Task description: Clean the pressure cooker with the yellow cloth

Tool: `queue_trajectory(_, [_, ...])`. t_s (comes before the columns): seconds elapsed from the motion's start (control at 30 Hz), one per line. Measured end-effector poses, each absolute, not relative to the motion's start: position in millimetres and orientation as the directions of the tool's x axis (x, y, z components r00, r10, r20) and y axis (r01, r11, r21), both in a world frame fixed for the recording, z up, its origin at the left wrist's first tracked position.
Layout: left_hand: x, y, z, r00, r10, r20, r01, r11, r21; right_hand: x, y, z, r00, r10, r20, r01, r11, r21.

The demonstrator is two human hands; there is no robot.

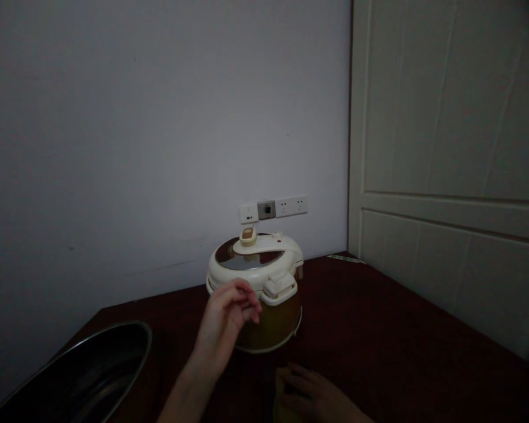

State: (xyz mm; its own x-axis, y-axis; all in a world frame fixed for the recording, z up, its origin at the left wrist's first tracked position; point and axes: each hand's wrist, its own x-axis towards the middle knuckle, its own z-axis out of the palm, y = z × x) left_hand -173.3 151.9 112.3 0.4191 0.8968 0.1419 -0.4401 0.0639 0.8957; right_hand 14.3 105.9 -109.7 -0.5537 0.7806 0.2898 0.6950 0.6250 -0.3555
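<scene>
A cream and mustard pressure cooker [264, 294] with a closed lid stands on the dark red table [379, 341] near the back wall. My left hand [229, 314] is raised in front of the cooker's left side, fingers curled loosely toward its lid rim, with nothing visible in them. My right hand [311, 396] lies low at the bottom edge, fingers bent over a small yellowish object [282, 388] on the table that I cannot make out.
A large dark metal bowl [83, 376] sits at the bottom left. Wall sockets [273, 209] are mounted behind the cooker. A white panelled door [449, 176] borders the table on the right.
</scene>
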Motion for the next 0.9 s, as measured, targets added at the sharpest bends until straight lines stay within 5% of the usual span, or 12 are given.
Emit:
queue_trajectory(0.17, [-214.2, 177.4, 116.5, 0.012, 0.941, 0.339, -0.404, -0.305, 0.862, 28.6, 103.4, -96.2, -0.368, 0.853, 0.370, 0.726, 0.512, -0.459])
queue_trajectory(0.3, [-237.9, 211.7, 104.7, -0.159, 0.900, 0.405, -0.133, -0.426, 0.895, 44.7, 129.4, -61.1, 0.120, 0.738, 0.663, 0.643, 0.451, -0.619])
queue_trajectory(0.37, [-246.4, 230.4, 96.9, -0.152, 0.883, 0.445, 0.106, -0.433, 0.895, 48.2, 153.5, -40.7, 0.349, 0.604, 0.717, 0.628, 0.417, -0.657])
queue_trajectory(0.43, [-252.8, 246.5, 87.8, -0.133, 0.870, 0.475, 0.366, -0.402, 0.840, 46.3, 178.8, -29.6, 0.400, 0.526, 0.750, 0.630, 0.437, -0.642])
queue_trajectory(0.57, [-257.3, 265.4, 68.3, -0.067, 0.856, 0.513, 0.774, -0.280, 0.568, 33.2, 210.0, -58.1, 0.574, 0.566, 0.591, 0.514, 0.314, -0.799])
queue_trajectory(0.73, [-247.3, 271.3, 54.1, 0.122, 0.948, 0.294, 0.852, -0.252, 0.459, 22.4, 199.8, -102.3, 0.612, 0.652, 0.449, 0.452, 0.178, -0.874])
queue_trajectory(0.9, [-241.0, 269.2, 53.5, 0.155, 0.959, 0.236, 0.861, -0.248, 0.444, 18.9, 199.9, -56.8, 0.561, 0.594, 0.577, 0.456, 0.360, -0.814])
